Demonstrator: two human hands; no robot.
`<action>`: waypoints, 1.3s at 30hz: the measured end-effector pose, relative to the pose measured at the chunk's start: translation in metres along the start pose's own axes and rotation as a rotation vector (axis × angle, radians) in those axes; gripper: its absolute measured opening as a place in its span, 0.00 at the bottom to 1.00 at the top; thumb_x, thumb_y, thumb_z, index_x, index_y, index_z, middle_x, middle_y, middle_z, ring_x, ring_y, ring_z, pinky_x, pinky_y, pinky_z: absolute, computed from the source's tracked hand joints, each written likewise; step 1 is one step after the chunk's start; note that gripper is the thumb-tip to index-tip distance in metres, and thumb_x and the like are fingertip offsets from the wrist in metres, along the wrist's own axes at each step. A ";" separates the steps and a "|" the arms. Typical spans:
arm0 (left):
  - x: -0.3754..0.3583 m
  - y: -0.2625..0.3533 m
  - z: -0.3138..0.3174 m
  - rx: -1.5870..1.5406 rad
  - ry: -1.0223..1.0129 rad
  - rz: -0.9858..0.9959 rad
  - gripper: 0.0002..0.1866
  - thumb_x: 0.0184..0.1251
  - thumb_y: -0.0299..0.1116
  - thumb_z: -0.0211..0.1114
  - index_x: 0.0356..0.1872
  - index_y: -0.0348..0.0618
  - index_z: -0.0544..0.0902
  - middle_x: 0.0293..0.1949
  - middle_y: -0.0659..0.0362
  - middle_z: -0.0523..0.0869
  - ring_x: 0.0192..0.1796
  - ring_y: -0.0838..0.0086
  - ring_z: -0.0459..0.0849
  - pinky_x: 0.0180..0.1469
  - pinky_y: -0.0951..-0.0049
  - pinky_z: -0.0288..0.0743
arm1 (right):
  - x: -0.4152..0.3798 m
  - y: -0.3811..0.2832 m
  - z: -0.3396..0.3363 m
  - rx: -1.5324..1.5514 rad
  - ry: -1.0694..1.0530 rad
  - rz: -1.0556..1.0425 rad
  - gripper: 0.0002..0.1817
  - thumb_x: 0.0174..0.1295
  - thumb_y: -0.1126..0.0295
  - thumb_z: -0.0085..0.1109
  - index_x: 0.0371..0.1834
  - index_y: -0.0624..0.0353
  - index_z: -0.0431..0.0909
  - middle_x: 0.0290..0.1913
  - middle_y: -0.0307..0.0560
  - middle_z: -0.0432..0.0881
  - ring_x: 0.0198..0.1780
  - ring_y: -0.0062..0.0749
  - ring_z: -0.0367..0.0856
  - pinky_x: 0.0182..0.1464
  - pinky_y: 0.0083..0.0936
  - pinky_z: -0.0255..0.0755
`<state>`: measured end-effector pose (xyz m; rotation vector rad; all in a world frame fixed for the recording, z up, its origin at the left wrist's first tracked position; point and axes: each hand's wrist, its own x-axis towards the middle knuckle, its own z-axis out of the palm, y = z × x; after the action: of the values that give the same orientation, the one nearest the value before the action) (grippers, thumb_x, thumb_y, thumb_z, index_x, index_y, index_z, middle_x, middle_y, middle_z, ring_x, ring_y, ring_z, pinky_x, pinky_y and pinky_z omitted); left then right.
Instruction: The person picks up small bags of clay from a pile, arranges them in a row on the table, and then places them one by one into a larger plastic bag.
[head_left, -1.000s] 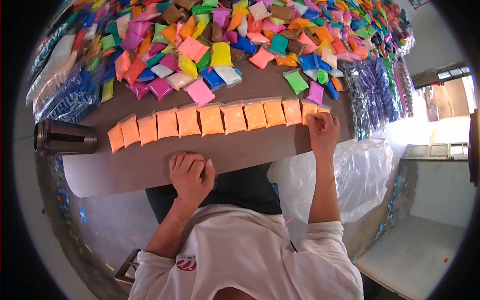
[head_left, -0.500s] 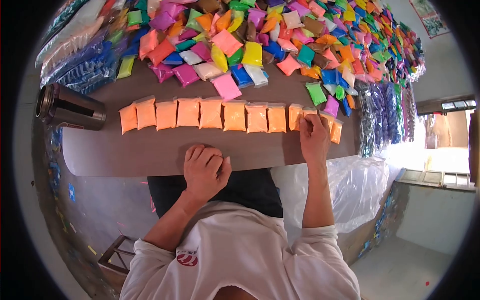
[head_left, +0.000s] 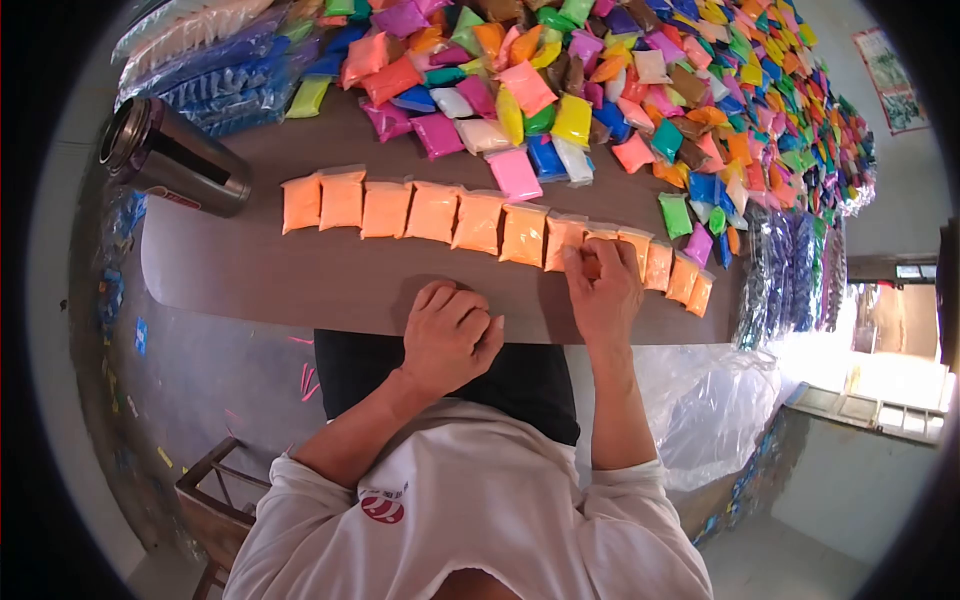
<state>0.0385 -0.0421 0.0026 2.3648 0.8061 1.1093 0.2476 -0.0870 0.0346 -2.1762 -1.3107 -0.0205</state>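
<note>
Small clear packets filled with soft-looking orange stuff [head_left: 433,212] lie side by side in a slightly curved row across the brown table. My right hand [head_left: 606,305] is over the right half of the row, its thumb and fingers bent around one orange packet [head_left: 598,240]. The fingers partly cover that packet, so its lower part is hidden. Close to the table's front edge, my left hand [head_left: 450,335] rests curled into a loose fist, apart from the packets and with nothing seen in it.
A big heap of packets in many colours [head_left: 600,90] covers the table's far side. A dark metal flask [head_left: 195,165] lies tilted at the left. Bundles of shiny wrapped strips [head_left: 790,270] hang at the right edge; clear plastic sheeting [head_left: 700,410] is below. A wooden stool [head_left: 215,500] stands lower left.
My right hand has moved left along the row, from the packets near its right end to one further in. My left hand stays curled by the edge. The head view has shifted.
</note>
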 end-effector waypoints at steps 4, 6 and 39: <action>-0.002 -0.001 0.001 -0.001 0.000 0.002 0.08 0.53 0.27 0.73 0.25 0.45 0.78 0.34 0.62 0.81 0.39 0.64 0.80 0.53 0.60 0.75 | 0.000 0.000 0.000 -0.009 0.016 -0.005 0.11 0.61 0.62 0.72 0.40 0.56 0.84 0.40 0.46 0.82 0.41 0.46 0.84 0.42 0.41 0.78; -0.001 -0.001 -0.001 -0.008 -0.002 0.006 0.09 0.53 0.27 0.73 0.25 0.45 0.78 0.35 0.62 0.81 0.39 0.64 0.80 0.53 0.60 0.75 | 0.002 -0.008 -0.002 0.034 0.000 0.037 0.11 0.61 0.62 0.72 0.40 0.56 0.84 0.38 0.46 0.83 0.39 0.46 0.85 0.40 0.41 0.78; -0.008 -0.004 -0.005 -0.004 -0.048 0.008 0.16 0.49 0.31 0.75 0.42 0.43 0.86 0.45 0.58 0.85 0.52 0.60 0.82 0.59 0.57 0.74 | 0.044 -0.140 0.072 -0.001 -0.351 -0.314 0.18 0.62 0.56 0.72 0.39 0.59 0.80 0.37 0.47 0.85 0.34 0.43 0.86 0.37 0.42 0.79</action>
<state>0.0296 -0.0441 -0.0011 2.3838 0.7779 1.0521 0.1363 0.0319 0.0554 -2.0130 -1.8390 0.2468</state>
